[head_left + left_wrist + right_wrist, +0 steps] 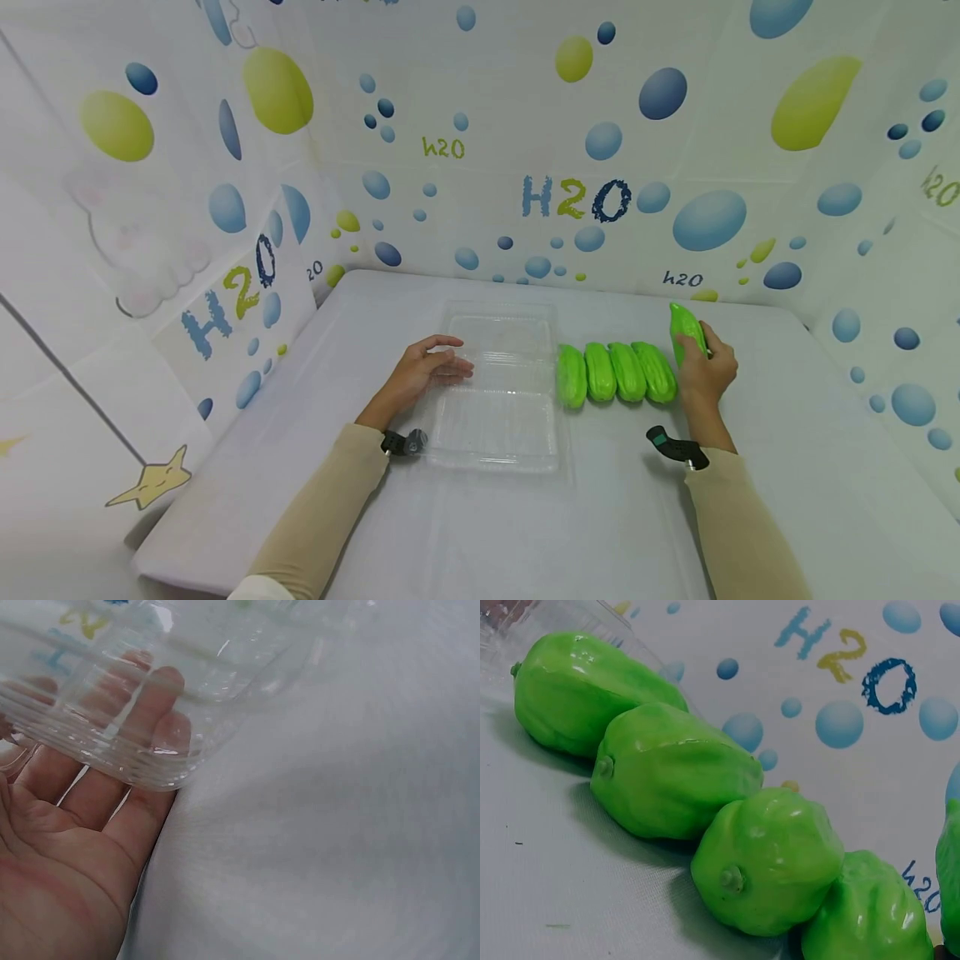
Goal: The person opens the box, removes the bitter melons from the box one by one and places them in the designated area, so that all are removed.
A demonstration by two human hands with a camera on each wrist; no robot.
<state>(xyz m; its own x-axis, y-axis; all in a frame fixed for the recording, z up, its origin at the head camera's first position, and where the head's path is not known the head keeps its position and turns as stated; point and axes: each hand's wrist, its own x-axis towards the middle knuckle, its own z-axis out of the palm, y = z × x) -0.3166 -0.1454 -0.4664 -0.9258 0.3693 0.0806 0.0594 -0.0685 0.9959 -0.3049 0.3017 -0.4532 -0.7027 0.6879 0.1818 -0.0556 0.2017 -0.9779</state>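
My right hand (pixel 708 368) grips a glossy, ribbed green fruit (pixel 684 325) with a pointed tip, raised at the right end of a row. Part of this fruit also shows at the right edge of the right wrist view. Several matching green fruits (pixel 600 373) lie side by side on the table, their stem ends showing in the right wrist view. My left hand (pixel 420 375) is at the left side of a clear plastic clamshell box (pixel 495 429), its fingers relaxed. In the left wrist view, those fingers (pixel 154 705) show through the plastic wall.
A white cloth covers the table (pixel 600 533). The lidded box stands unfolded on it, directly left of the fruit row. Behind and at both sides hang white sheets (pixel 480 233) printed with blue and green spots and H2O lettering.
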